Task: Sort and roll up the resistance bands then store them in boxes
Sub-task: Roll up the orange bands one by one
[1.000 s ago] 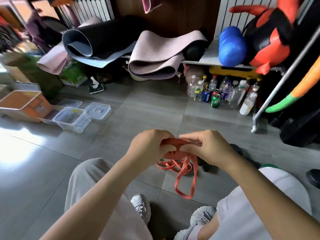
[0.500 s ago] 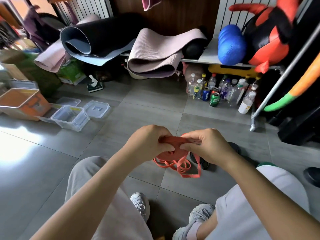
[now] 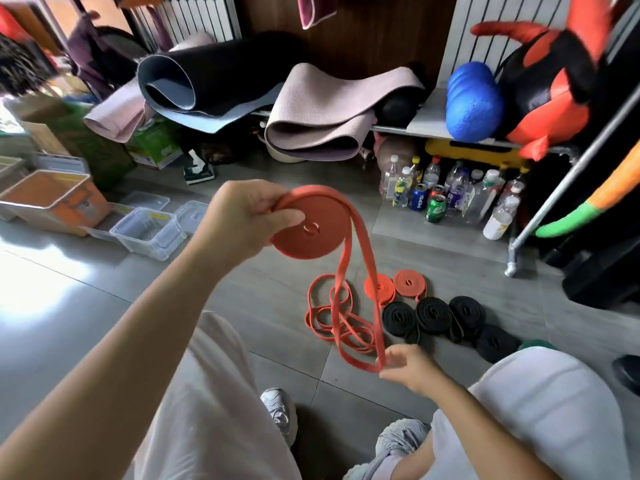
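mostly coiled orange band (image 3: 325,237): left hand (image 3: 242,223) grips the disc, right hand (image 3: 412,370) seemingly pinches its tail.

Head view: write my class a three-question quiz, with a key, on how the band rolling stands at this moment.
1. True or false: the left hand grips the coiled part of the half-rolled flat orange rubber band.
2. The right hand pinches: A) that band's hanging loop end; B) a shoelace; C) a green can.
3. Fill in: ___ finished small orange rubber coils lie on the grey tiled floor, beside the rolled black rubber coils.
Key: 1 true; 2 A; 3 two.
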`<state>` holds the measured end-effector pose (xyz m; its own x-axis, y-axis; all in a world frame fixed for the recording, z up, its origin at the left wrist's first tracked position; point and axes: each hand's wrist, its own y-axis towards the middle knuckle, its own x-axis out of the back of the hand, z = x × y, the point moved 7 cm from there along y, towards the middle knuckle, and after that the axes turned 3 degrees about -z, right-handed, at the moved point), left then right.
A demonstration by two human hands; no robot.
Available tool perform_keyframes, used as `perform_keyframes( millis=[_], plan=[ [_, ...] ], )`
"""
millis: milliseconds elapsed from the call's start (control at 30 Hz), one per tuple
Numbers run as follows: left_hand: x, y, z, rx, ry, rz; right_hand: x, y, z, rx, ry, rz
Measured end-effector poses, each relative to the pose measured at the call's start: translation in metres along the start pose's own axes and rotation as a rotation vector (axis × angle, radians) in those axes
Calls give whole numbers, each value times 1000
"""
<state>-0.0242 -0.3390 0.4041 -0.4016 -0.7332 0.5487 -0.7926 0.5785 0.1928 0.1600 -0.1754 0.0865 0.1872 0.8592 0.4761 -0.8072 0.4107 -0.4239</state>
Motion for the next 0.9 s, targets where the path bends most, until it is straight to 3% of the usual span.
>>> perform_keyframes(
  millis=[133,467,733,900],
  plan=[
    [19,5,-3,-73,217,-46,-4,9,-12,-74,101,-75],
    [20,13,28,-56,361,-49,38,12,2,-231,426,-414],
    [5,13,30,-59,361,32,36,8,-6,-390,346,-276],
    [-20,7,26,-85,391,127,40,9,6,-338,42,-203]
  ],
)
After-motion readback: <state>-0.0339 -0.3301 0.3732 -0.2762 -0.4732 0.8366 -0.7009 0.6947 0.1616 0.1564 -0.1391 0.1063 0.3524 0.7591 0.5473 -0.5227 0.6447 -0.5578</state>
